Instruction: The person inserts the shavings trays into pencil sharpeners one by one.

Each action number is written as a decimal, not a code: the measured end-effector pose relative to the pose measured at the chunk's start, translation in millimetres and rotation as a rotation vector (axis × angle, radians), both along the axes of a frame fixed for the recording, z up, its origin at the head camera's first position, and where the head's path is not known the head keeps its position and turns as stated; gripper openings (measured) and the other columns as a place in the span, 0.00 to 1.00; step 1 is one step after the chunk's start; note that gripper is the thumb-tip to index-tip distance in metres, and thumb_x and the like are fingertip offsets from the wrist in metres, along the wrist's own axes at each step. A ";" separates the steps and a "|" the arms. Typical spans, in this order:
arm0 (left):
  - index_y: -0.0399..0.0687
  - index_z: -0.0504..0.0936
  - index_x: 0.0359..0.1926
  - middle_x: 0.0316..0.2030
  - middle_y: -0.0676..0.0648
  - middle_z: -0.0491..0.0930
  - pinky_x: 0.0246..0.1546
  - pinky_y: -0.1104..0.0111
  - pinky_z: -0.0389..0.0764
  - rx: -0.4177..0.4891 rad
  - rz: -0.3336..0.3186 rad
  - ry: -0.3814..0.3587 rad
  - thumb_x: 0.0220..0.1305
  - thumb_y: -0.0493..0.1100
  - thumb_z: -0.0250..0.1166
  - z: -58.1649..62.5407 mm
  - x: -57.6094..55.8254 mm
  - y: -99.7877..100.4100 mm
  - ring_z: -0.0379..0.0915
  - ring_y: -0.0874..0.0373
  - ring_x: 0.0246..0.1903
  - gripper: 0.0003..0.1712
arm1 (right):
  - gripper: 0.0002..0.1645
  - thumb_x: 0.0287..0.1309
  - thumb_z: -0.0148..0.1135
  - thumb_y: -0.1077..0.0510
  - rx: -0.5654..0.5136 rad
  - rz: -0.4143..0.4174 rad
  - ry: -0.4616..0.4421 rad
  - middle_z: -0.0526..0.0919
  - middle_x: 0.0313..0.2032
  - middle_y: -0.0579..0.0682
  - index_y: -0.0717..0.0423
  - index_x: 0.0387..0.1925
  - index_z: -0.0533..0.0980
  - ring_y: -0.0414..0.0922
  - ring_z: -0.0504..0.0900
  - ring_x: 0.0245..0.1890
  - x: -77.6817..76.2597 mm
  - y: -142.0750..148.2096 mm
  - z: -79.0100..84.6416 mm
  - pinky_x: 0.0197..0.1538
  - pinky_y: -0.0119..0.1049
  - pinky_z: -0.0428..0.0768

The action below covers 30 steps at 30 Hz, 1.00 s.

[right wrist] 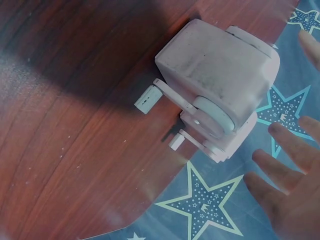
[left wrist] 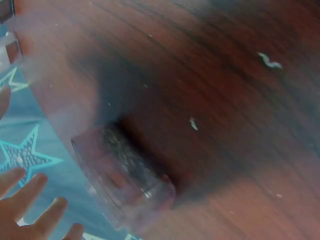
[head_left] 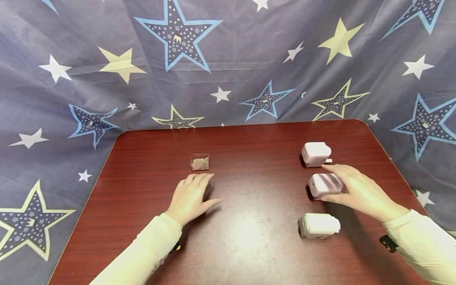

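Nearest the camera on the dark red counter [head_left: 249, 237]: white sharpener [head_left: 318, 225], lying on its side, apart from both hands. Just beyond it: middle sharpener [head_left: 323, 185], pale pink-white, on the right side of the counter, with right hand [head_left: 360, 190] spread over its right flank, fingers straight and apart, thumb low beside its near edge; contact cannot be told from the head view, no closed grip on it. In the right wrist view: straight fingers [right wrist: 280, 175] fanned apart, clear of the boxy casing seen there. Farther back in the same column: far sharpener [head_left: 316, 154], small white crank handle jutting toward the right fingertips. Across the counter, well apart from the sharpeners: left hand [head_left: 190, 198] lying flat, palm down, fingers straight and together, holding nothing. Just beyond its fingertips: clear box [head_left: 200, 162] holding brownish shavings, blurred in the left wrist view. Behind and around the counter: blue-grey cloth [head_left: 228, 79] printed with stars. Pale yellow sleeves [head_left: 142, 253] on both forearms.
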<state>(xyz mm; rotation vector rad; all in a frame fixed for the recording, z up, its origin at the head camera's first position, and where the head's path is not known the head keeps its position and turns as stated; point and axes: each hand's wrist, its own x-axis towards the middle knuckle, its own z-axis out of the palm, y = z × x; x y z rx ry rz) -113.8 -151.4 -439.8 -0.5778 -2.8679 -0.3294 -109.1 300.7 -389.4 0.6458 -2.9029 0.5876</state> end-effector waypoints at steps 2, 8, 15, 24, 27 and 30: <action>0.43 0.78 0.65 0.58 0.44 0.81 0.53 0.47 0.74 0.010 0.021 -0.009 0.49 0.68 0.69 -0.8 1.4 -5.5 0.73 0.44 0.57 0.48 | 0.53 0.41 0.73 0.32 -0.004 -0.001 -0.013 0.78 0.60 0.64 0.57 0.65 0.74 0.61 0.73 0.60 -0.5 0.2 -1.7 0.55 0.64 0.72; 0.40 0.78 0.64 0.59 0.41 0.80 0.53 0.45 0.74 0.022 0.071 -0.049 0.47 0.67 0.71 -3.5 7.3 -21.9 0.73 0.41 0.57 0.50 | 0.55 0.40 0.72 0.30 -0.003 -0.006 -0.042 0.77 0.61 0.65 0.57 0.66 0.73 0.62 0.73 0.61 -0.7 0.6 -4.9 0.53 0.67 0.73; 0.39 0.77 0.66 0.59 0.39 0.80 0.53 0.42 0.73 0.055 0.119 -0.087 0.45 0.67 0.72 -9.9 9.3 -39.4 0.73 0.38 0.57 0.52 | 0.56 0.40 0.71 0.29 0.001 -0.017 -0.054 0.77 0.60 0.65 0.57 0.66 0.73 0.62 0.73 0.60 -0.5 1.0 -5.5 0.53 0.67 0.73; 0.38 0.76 0.66 0.57 0.38 0.82 0.51 0.41 0.74 0.064 0.145 -0.150 0.46 0.65 0.73 -21.1 9.2 -53.6 0.74 0.37 0.55 0.51 | 0.56 0.41 0.70 0.28 -0.003 -0.024 -0.087 0.78 0.60 0.64 0.58 0.66 0.72 0.61 0.72 0.61 -1.5 0.3 -7.8 0.55 0.66 0.73; 0.38 0.76 0.66 0.56 0.37 0.82 0.51 0.41 0.73 0.080 0.147 -0.170 0.46 0.61 0.74 -23.3 9.3 -56.3 0.74 0.37 0.55 0.49 | 0.57 0.41 0.70 0.28 0.002 -0.026 -0.100 0.78 0.60 0.64 0.58 0.67 0.72 0.61 0.72 0.61 -2.2 0.6 -8.2 0.55 0.66 0.73; 0.37 0.76 0.66 0.57 0.36 0.82 0.50 0.41 0.73 0.093 0.146 -0.185 0.47 0.56 0.75 -24.1 9.2 -59.0 0.74 0.37 0.55 0.47 | 0.57 0.41 0.69 0.27 0.004 -0.033 -0.113 0.77 0.61 0.64 0.58 0.67 0.72 0.62 0.72 0.62 -2.9 1.0 -8.0 0.55 0.66 0.73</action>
